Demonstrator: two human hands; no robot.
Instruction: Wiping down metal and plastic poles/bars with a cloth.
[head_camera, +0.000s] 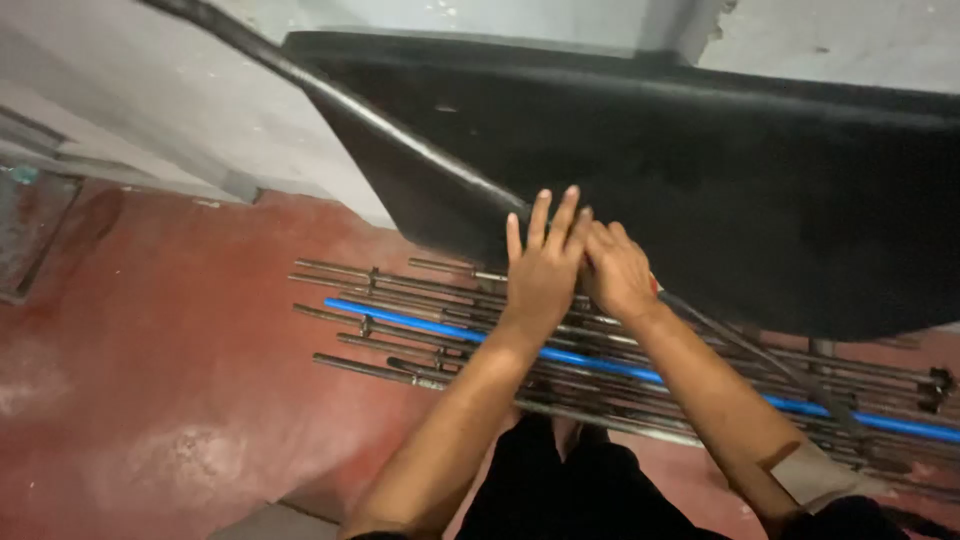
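My left hand (541, 262) lies flat with its fingers straight and together, pressed against the lower edge of a big black curved tub (700, 180) that looks like a wheelbarrow tray. My right hand (618, 272) sits beside it, fingers curled over the same edge and touching the left fingertips. A dark metal tube (330, 95) runs along the tub's side from the upper left down to my hands. Whether the right hand grips the rim or only rests on it is hidden.
Below my hands several rusty metal rods (400, 330) and a blue pipe (430, 325) lie in a pile on the red floor (150, 380). A grey wall (150, 100) rises behind. My dark trousers (560, 490) show at the bottom.
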